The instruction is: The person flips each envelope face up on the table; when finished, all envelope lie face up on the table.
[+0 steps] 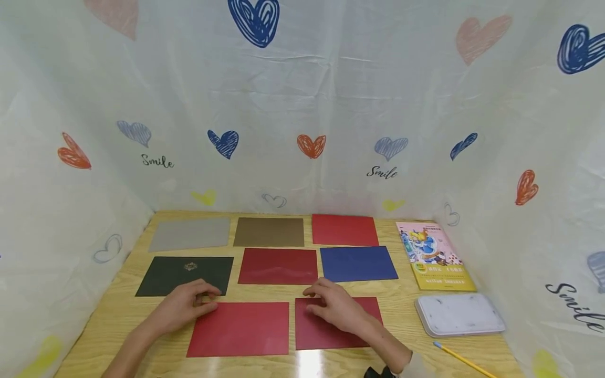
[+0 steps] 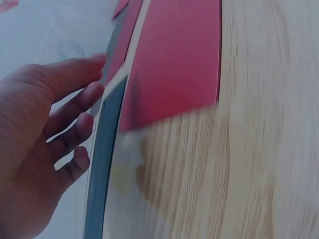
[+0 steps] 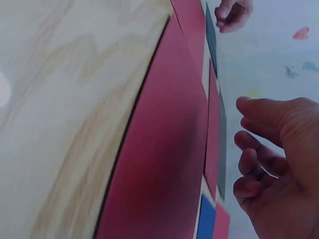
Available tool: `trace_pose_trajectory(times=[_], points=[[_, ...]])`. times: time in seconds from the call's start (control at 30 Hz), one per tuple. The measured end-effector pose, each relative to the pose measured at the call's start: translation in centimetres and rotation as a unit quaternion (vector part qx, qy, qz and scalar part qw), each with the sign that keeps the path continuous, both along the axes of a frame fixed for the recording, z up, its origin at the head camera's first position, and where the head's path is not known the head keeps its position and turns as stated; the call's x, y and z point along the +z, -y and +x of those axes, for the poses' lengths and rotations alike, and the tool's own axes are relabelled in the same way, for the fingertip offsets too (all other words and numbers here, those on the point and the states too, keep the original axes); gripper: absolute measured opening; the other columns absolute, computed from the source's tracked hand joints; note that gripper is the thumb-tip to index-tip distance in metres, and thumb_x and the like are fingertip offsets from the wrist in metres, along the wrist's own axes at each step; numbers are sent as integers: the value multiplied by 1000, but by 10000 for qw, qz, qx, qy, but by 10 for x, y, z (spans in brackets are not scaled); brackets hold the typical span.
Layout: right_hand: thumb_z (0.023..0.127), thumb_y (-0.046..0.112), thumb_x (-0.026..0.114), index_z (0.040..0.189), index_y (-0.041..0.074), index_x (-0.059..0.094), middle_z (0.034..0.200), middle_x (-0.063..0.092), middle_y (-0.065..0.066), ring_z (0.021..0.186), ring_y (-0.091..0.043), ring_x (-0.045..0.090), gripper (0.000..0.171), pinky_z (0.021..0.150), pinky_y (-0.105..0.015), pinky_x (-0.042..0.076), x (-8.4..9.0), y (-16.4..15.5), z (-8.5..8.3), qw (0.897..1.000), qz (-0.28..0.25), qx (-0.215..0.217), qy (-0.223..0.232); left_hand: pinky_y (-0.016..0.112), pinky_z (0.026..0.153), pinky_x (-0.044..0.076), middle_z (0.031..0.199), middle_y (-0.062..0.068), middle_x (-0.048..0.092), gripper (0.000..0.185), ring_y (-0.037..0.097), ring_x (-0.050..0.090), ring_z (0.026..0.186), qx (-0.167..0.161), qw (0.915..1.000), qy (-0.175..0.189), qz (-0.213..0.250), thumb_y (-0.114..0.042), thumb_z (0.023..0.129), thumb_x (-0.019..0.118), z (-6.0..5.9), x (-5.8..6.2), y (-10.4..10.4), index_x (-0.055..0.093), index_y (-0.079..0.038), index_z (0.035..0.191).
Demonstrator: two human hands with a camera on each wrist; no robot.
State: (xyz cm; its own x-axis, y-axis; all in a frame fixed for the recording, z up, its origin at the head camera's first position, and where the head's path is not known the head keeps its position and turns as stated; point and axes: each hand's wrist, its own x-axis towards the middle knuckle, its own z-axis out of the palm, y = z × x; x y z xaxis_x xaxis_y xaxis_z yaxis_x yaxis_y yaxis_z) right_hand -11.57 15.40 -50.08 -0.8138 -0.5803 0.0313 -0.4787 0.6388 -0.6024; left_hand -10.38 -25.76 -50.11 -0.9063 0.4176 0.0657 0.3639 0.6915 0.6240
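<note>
Both hands hover, fingers loosely curled, gripping nothing — left hand (image 1: 181, 307) by the black card (image 1: 184, 275), right hand (image 1: 337, 306) over a red card (image 1: 331, 331).

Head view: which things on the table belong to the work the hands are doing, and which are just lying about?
In hand:
- left hand at the front left red envelope
- right hand on the front right red envelope
- the other envelopes laid in rows, such as the black envelope

Lying about:
- picture book
- white tray
- yellow pencil
</note>
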Motion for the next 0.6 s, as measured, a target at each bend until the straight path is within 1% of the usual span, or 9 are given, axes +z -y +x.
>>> trace_pose_trajectory(times=[0.1, 0.23, 0.3, 0.43, 0.5, 0.6], points=[[95, 26, 72, 121, 19, 71, 108, 61, 5, 89, -10, 57, 27, 73, -23, 48, 1, -24, -2, 9998, -67, -187, 67, 23, 65, 45, 95, -15, 63, 21, -1, 49, 75, 96, 9999, -58, -79, -30, 90, 77, -4, 0, -21, 73, -23, 109], [94, 25, 73, 120, 21, 71, 107, 61, 8, 82, -7, 52, 26, 69, -23, 46, 1, -56, -6, 9984, 59, -568, 15, 25, 68, 46, 96, -15, 64, 23, 2, 51, 79, 35, 9998, -115, -137, -31, 88, 78, -6, -1, -50, 74, -25, 110], [93, 24, 74, 119, 21, 72, 105, 61, 9, 78, -5, 50, 26, 67, -23, 45, 0, -72, -6, 9966, 120, -818, -24, 26, 71, 48, 98, -14, 64, 23, 4, 54, 82, -113, 9997, -166, -157, -32, 88, 79, -7, -1, -65, 74, -25, 110], [91, 21, 77, 116, 19, 73, 102, 62, 8, 70, -4, 47, 26, 62, -23, 44, -1, -102, -3, 9926, 122, -1202, -87, 31, 78, 51, 105, -14, 65, 27, 6, 57, 92, -556, 9976, -300, -295, -34, 89, 78, -7, -4, -94, 73, -25, 114], [90, 22, 77, 115, 19, 73, 101, 62, 7, 69, -4, 45, 25, 60, -23, 42, -3, -114, 0, 9912, 136, -1313, -91, 35, 84, 52, 109, -14, 65, 30, 7, 58, 98, -746, 9960, -310, -385, -35, 89, 78, -5, -7, -106, 72, -25, 117], [90, 24, 78, 113, 20, 73, 100, 61, 7, 69, -4, 44, 24, 60, -23, 40, -5, -128, 4, 9898, 138, -1417, -61, 40, 93, 50, 116, -13, 64, 35, 9, 57, 107, -903, 9943, -232, -524, -37, 89, 77, -2, -11, -121, 69, -26, 122]])
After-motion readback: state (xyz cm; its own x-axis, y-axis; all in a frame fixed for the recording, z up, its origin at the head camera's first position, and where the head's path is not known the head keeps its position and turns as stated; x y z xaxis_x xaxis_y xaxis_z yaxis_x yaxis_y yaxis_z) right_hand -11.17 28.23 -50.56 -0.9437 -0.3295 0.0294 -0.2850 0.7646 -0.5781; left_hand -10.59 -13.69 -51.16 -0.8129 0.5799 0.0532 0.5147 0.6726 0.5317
